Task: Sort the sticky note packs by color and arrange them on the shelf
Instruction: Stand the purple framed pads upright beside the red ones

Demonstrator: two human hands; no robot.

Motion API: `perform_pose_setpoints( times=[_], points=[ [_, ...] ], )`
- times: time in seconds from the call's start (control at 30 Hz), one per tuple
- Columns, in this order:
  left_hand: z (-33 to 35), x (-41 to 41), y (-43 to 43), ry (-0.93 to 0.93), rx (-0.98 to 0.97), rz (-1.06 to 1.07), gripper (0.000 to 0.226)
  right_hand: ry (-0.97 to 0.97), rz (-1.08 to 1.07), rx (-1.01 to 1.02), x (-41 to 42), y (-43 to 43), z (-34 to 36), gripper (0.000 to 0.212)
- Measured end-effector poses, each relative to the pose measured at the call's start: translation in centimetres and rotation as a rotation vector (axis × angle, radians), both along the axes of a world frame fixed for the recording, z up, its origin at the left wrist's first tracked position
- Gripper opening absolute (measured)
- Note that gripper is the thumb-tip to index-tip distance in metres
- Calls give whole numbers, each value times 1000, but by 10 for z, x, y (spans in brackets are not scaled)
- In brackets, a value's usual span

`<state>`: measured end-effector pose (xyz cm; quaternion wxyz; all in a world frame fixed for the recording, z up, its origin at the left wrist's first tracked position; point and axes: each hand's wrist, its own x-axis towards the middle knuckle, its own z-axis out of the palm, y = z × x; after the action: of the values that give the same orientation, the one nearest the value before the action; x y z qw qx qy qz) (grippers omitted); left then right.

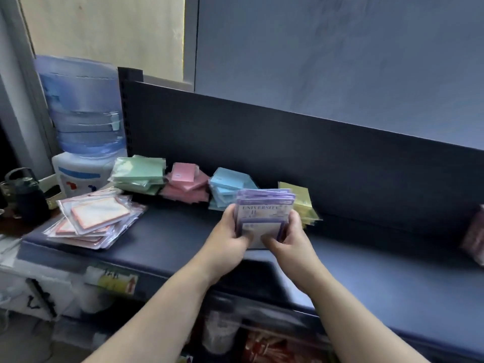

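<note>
Between your two hands, over the middle of the dark shelf [366, 271], stands the stack of purple packs [264, 213], upright, with its printed face turned towards you. Your left hand [227, 234] grips the stack's left edge and your right hand [292, 238] grips its right edge. The fingers [231, 214] curl round the sides and both thumbs press on the lower front of the nearest pack. Whether the stack's bottom edge touches the shelf you cannot tell, because your hands cover it.

Just behind the stack, on its right, sits the yellow pile [303, 203], blurred and partly hidden by the purple packs and your right hand. To the left behind the stack is the blue pile [226, 187], close to your left hand. Further left along the back panel [288, 153] come the pink pile [186, 183] and then the green pile [138, 172], each just beside the next. All three lie as loose heaps, not squared.

At the shelf's left end, nearer its front edge, lies a fanned heap of orange-bordered packs [97, 217] in clear sleeves, well apart from your hands. At the far right edge a pinkish bundle [475, 237] shows only in part.

Beyond the shelf's left end stands a water dispenser [83, 113] with a blue bottle on top, and a dark flask [28, 197] stands beside it.
</note>
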<state>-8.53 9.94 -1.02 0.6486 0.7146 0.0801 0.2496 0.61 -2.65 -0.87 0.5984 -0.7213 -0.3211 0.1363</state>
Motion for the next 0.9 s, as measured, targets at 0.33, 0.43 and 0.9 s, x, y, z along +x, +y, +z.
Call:
perform_pose_setpoints(
  times=[0.33,0.43,0.9],
  points=[
    [-13,57,-58,29,-129,87,70,0,-24,-103,35,-49,-7,65],
    [-13,70,-73,31,-136,58,69,-30,-45,-155,48,-62,-5,62],
    [-12,193,-186,352,368,-107,39,-41,-258,-348,158,-204,-1,52]
  ],
)
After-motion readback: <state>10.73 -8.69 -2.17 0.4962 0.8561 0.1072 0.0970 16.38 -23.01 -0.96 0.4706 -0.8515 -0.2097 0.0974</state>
